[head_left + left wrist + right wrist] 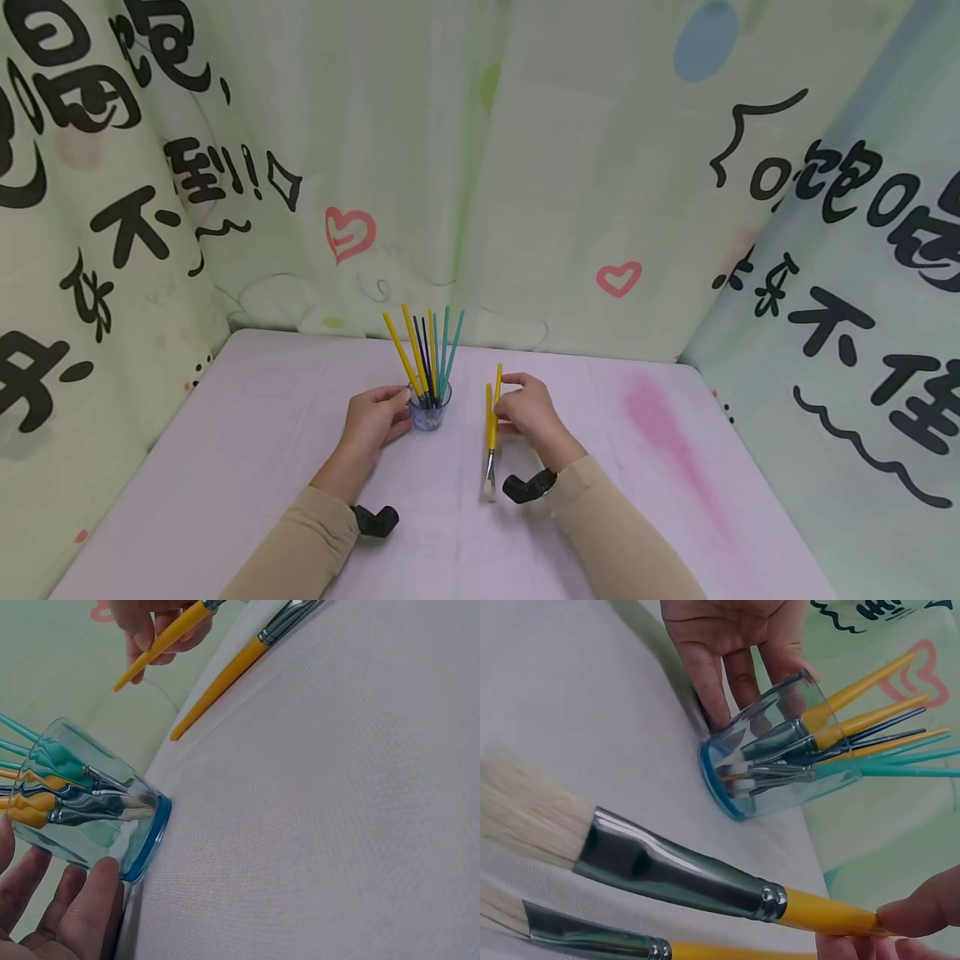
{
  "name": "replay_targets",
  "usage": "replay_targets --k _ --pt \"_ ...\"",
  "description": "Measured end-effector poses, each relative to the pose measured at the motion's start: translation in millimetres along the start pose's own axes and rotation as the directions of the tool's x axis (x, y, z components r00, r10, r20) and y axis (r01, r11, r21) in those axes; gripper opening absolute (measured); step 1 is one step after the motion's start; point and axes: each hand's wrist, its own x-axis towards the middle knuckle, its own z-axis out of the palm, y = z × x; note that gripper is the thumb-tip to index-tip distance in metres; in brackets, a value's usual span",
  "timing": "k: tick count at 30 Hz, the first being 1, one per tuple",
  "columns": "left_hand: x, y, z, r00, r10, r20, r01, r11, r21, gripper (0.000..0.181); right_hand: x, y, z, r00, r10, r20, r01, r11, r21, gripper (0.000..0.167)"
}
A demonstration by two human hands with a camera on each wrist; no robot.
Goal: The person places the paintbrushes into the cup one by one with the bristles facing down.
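Observation:
A clear cup with a blue base (428, 417) stands on the table, holding several paintbrushes (420, 358) with yellow, dark and teal handles, bristles down. My left hand (377, 415) holds the cup's left side, fingers curved against its wall in the left wrist view. To the right of the cup, my right hand (531, 410) pinches the yellow handle of a flat paintbrush (667, 859), its pale bristles toward me. A second yellow paintbrush (225, 686) lies on the table beside the held one.
A pale pink cloth covers the table (300, 467), with a brighter pink streak (675, 442) on the right. Printed curtains (570, 183) hang close behind the table and along both sides. Each wrist wears a black camera mount (528, 486).

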Motion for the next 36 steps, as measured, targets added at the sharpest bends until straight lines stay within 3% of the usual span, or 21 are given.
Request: replay_targets --k 7,13,23,30,36 --pt "0.6 -0.5 0.0 1.0 0.002 0.004 -0.002 1.0 -0.002 0.032 -6.6 -14.0 3.3 0.998 -0.051 -0.037 0.055 0.992 0.111 0.06" --pt "1.1 -0.9 0.3 1.0 -0.001 -0.002 0.001 1.0 -0.002 0.032 -9.9 -25.9 6.7 0.987 -0.121 -0.104 0.14 0.969 0.204 0.06" --pt "1.3 -1.0 0.6 1.0 -0.001 -0.001 0.001 1.0 -0.002 0.032 -14.1 -41.4 11.6 0.937 -0.219 -0.271 0.31 0.878 0.363 0.059" --pt "2.4 -1.3 -0.5 1.0 -0.007 0.005 0.007 1.0 -0.006 0.032 -14.6 -45.5 16.3 0.917 -0.247 -0.314 0.364 0.841 0.401 0.059" --pt "2.7 -1.3 -0.6 1.0 -0.013 0.003 0.013 1.0 -0.007 0.032 -15.4 -49.3 21.9 0.891 -0.29 -0.349 0.432 0.78 0.454 0.061"
